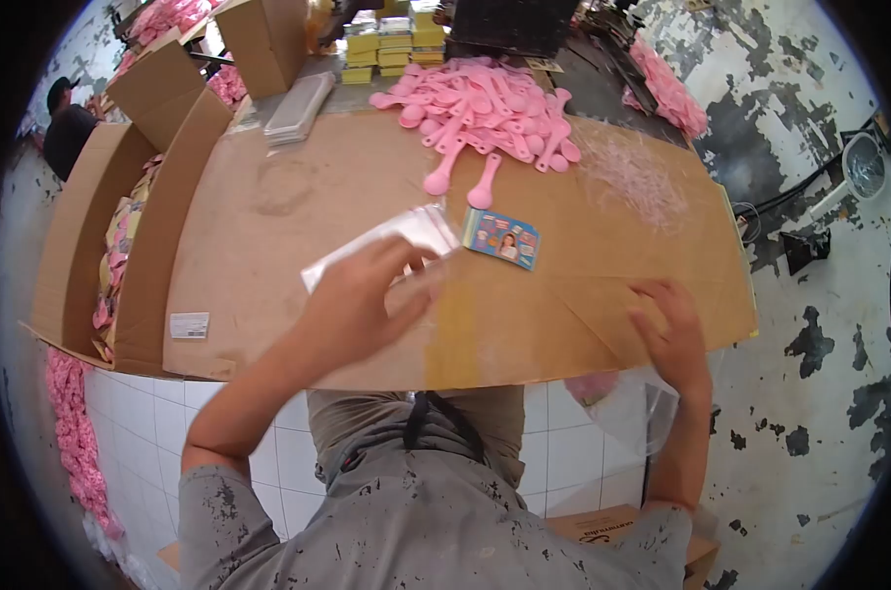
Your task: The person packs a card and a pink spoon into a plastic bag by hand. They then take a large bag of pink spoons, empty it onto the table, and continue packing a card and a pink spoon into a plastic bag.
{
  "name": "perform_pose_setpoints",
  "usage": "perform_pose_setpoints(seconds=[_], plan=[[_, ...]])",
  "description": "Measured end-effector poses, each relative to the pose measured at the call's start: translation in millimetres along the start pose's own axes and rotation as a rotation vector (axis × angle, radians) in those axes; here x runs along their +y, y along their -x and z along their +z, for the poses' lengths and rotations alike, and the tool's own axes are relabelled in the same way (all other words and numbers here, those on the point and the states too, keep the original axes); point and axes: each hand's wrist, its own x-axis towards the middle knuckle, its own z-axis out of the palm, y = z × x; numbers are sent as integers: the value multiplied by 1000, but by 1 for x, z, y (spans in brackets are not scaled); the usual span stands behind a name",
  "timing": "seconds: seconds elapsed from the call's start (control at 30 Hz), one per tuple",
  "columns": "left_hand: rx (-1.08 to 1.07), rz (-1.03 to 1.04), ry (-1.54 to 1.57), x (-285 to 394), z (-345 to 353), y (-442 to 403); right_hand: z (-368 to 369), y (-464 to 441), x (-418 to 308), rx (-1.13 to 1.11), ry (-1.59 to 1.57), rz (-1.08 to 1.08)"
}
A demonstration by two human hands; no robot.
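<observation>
My left hand is over a stack of clear plastic bags at the table's middle, its fingers curved and apart at the stack's near side. Just right of the bags lies a blue printed card stack with a picture on it. My right hand hovers at the table's right front edge, fingers apart and nothing visible between them. Beyond the cards, a large heap of pink plastic spoons spreads across the back, with two spoons lying at its near side.
An open cardboard box with packed items stands at the left. Yellow card stacks and a pile of plastic sleeves are at the back. Thin clear scraps lie right. Another person is far left.
</observation>
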Motion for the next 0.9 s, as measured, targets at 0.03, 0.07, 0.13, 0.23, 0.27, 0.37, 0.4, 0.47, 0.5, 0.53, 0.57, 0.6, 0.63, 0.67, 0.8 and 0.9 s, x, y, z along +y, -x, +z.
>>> perform_pose_setpoints(seconds=[0.03,0.07,0.13,0.23,0.27,0.37,0.4,0.47,0.5,0.53,0.57,0.6,0.63,0.67,0.8,0.9], plan=[[58,-12,-181,-18,-5,-7,20,-22,-13,-13,-26,-55],[76,-11,-227,-39,-5,-16,40,-42,-22,-25,-49,-110],[108,-7,-312,-81,3,-27,79,-84,-26,-43,-124,-131],[-43,-177,-179,-106,8,-34,103,-130,-24,-222,-124,-123],[-9,-177,-163,-112,9,-35,107,-140,-23,-310,-105,-112],[-29,-294,37,-119,2,-35,116,-155,-12,-323,-288,28],[-4,-312,99,-122,1,-34,115,-158,-12,-334,-290,40],[46,-347,228,-127,0,-34,106,-162,-15,-359,-290,66],[46,-348,237,-127,0,-34,100,-164,-15,-358,-272,29],[47,-352,245,-126,-2,-33,92,-166,-15,-359,-257,-10],[49,-354,249,-126,-3,-33,87,-169,-18,-357,-244,-51],[39,-344,310,-130,-3,-31,84,-173,-25,-360,-390,-41],[26,-332,371,-135,-2,-30,82,-178,-34,-360,-536,-27],[12,-317,431,-138,-1,-29,85,-182,-43,-355,-683,-13],[-12,-388,992,-138,-11,-32,121,-189,-72,-303,-676,-50],[-42,-427,957,-126,-19,-32,148,-189,-75,-231,-634,-105]])
